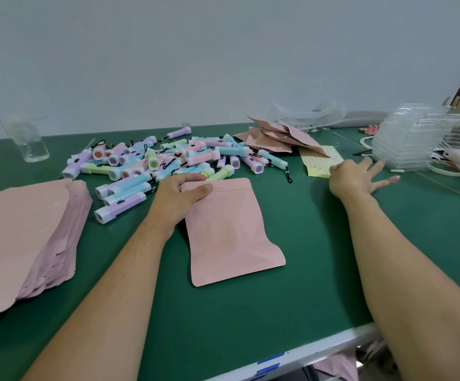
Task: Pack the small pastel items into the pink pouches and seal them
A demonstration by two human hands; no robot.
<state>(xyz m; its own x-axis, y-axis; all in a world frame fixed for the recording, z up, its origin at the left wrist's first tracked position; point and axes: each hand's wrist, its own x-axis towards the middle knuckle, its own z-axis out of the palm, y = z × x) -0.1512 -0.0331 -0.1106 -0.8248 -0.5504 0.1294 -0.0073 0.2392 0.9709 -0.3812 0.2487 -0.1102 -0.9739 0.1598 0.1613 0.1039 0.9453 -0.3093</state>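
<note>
here, left grip pinches pink pouch corner — right grip splayed, apart.

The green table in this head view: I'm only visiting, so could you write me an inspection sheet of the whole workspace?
Surface: green table, with a metal front edge.
Job's things: one pink pouch lies flat mid-table; flat pouch stack at left; pile of pastel items behind; pouch heap further back.
Clutter: clear bottle, yellow dotted sheet, stack of clear cases.
Hands: left hand pinches the pink pouch's top corner; right hand, fingers spread, is at the yellow dotted sheet's edge, grip unclear.
Cables: nothing seen.
Surroundings: plain pale wall.
</note>
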